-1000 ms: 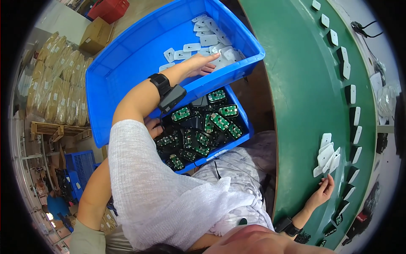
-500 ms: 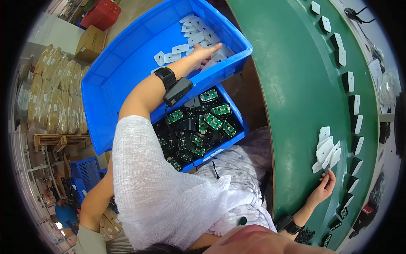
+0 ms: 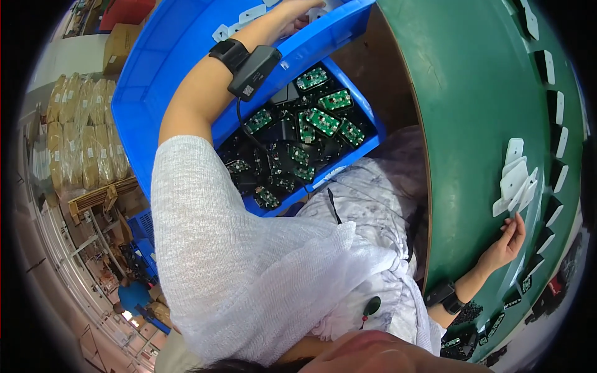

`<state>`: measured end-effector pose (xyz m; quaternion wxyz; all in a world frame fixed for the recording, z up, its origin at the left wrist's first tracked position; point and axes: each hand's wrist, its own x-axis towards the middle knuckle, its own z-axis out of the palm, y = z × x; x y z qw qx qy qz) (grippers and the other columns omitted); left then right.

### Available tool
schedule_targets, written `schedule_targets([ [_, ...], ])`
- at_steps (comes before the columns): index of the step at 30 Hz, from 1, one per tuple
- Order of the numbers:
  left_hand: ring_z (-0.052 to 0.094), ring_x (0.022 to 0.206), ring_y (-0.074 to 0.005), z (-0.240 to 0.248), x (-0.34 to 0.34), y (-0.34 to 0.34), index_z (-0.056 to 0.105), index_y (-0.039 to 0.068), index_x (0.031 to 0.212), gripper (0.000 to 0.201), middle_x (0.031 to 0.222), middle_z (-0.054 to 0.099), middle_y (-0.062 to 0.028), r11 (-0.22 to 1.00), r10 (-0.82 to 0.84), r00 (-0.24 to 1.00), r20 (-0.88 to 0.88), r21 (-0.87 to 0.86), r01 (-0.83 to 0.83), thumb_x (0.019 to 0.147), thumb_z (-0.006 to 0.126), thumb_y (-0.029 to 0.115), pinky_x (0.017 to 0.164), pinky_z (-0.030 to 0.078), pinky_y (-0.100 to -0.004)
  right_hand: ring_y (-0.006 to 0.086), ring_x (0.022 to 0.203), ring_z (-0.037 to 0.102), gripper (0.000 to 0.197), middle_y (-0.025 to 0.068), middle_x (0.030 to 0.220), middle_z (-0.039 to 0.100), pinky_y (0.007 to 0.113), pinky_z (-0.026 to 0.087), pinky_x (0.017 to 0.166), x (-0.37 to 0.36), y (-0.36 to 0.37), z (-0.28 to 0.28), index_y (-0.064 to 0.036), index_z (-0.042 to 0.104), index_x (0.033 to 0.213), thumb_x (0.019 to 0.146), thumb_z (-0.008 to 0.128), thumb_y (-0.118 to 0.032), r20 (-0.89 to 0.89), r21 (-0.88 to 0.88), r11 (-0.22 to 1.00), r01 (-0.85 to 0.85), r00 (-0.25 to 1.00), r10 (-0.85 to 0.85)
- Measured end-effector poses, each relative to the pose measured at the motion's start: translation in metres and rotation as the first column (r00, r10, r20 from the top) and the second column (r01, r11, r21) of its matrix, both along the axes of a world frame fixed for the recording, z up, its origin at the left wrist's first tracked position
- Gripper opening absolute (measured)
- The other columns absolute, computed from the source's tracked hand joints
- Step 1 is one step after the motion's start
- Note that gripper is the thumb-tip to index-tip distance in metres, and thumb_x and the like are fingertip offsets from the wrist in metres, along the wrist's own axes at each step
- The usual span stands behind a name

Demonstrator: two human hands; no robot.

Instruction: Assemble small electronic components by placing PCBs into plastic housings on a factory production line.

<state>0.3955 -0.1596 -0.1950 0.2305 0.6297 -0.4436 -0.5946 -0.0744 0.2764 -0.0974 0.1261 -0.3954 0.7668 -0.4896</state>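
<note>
My left hand (image 3: 295, 18) reaches into the upper blue bin (image 3: 138, 118), beside its near wall, among white plastic covers (image 3: 252, 13). Its thumb and fingers look apart, though the picture's top edge cuts the hand off and hides what it touches. On the green table (image 3: 463, 105) lies a loose pile of white covers (image 3: 513, 179), some tilted on edge. At the pile's lower end my right hand (image 3: 505, 245) pinches with its fingertips, seemingly on the end of one white cover (image 3: 528, 193).
Below the upper bin stands another blue bin (image 3: 367, 149) of black housings with green circuit boards (image 3: 323, 122). A row of black-and-white cases (image 3: 560, 142) runs along the table's far side. Cartons, wrapped brown bundles (image 3: 88, 149) and a person in blue (image 3: 133, 296) are at left.
The view has shifted, so the bins sit higher and the table pile farther right. Both hands keep about the same places, the left in the bin and the right at the pile.
</note>
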Motion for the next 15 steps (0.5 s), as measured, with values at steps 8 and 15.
schedule_targets([
  [8, 0.059, 0.075, -0.0159, 0.02, -0.018, 0.025, 0.055, 0.009, 0.112, 0.034, 0.09, 0.062, -0.0069, 0.999, 0.016, 0.998, -0.061, -0.046, -0.019, 0.087, 0.07, 0.028, 0.057, 0.047, -0.0297, 0.0068, 0.078, 0.049, 0.022, 0.0023, 0.091, 0.061, 0.019, 0.041, 0.072, 0.001, 0.003, -0.001, 0.0011, 0.063, 0.114, 0.099, 0.052, -0.009, 0.0, 0.008, 1.0, 0.025, 1.0, -0.025],
  [15, 0.058, 0.076, -0.0173, -0.013, 0.008, 0.003, 0.06, 0.008, 0.097, 0.02, 0.087, 0.061, -0.004, 0.993, -0.048, 0.972, -0.228, 0.093, 0.071, 0.089, 0.068, 0.025, 0.062, 0.048, -0.0302, 0.0069, 0.078, 0.049, 0.022, 0.0028, 0.092, 0.061, 0.019, 0.041, 0.073, 0.0, 0.004, 0.004, 0.0013, 0.063, 0.115, 0.099, 0.052, -0.009, -0.036, 0.022, 0.999, 0.032, 0.999, -0.032],
])
